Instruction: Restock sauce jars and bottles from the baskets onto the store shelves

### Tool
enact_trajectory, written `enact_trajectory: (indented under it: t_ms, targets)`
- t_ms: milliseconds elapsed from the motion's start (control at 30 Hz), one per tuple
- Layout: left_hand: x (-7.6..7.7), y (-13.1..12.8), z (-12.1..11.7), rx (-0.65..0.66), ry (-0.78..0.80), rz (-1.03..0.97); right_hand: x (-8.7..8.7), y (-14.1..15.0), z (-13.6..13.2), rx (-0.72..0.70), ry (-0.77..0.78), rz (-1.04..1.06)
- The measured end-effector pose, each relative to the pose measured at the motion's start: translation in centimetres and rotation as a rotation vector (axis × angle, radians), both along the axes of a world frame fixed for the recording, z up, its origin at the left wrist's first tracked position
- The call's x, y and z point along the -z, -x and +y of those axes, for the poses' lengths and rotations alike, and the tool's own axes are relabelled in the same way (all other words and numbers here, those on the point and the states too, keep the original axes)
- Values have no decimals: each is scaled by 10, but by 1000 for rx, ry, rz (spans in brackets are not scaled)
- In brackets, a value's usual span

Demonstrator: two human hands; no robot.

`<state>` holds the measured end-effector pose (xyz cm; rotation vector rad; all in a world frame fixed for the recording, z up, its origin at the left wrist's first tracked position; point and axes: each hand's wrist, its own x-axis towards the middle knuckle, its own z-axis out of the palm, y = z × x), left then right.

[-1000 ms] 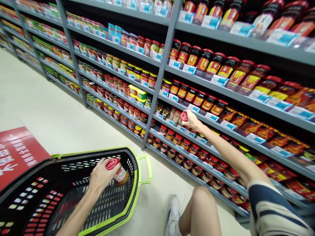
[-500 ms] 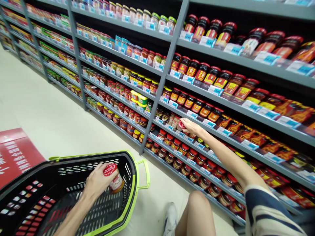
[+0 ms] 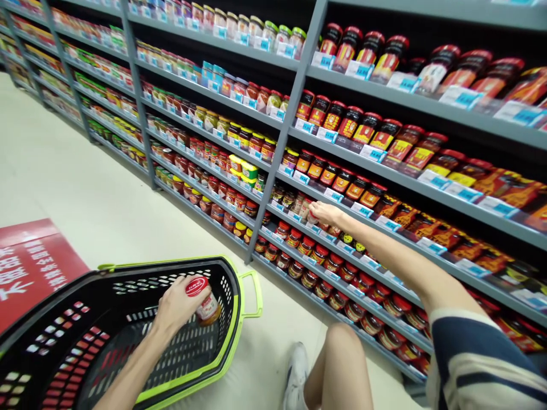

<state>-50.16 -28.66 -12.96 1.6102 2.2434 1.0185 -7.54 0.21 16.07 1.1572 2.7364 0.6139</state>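
Note:
My left hand (image 3: 174, 307) is inside a black shopping basket with a lime-green rim (image 3: 237, 319), closed round a red-lidded jar (image 3: 201, 297) held near the basket's right wall. My right arm reaches out to a grey shelf (image 3: 384, 273) of sauce jars. My right hand (image 3: 328, 214) rests there with its fingers curled over a red-lidded jar (image 3: 313, 217) at the shelf's front edge, among other small jars. Only a sliver of that jar's lid shows past the fingers.
Long grey shelving packed with jars and blue price tags fills the right and top. A shelf upright (image 3: 280, 159) stands just left of my right hand. My bare knee (image 3: 342, 364) and white shoe (image 3: 297, 373) are below. A red floor sticker (image 3: 29, 262) lies at left.
My right hand has moved the jar deeper onto the shelf, so its lid is now mostly covered. The left hand with its jar stays in the basket.

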Motion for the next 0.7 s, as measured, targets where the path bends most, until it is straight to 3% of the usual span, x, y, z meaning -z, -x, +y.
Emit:
enact_trajectory:
  t_ms: [233,533,700]
  targets:
    - [-5,0,-2,3,34,-8,8,6,-3,138,-14,69]
    - [-6,-3,-6,28,-28,-55,18,36,-12,91,-85,-18]
    - [-6,-2,-12,-8,-60,-75,45,40,-24,101,-190,-24]
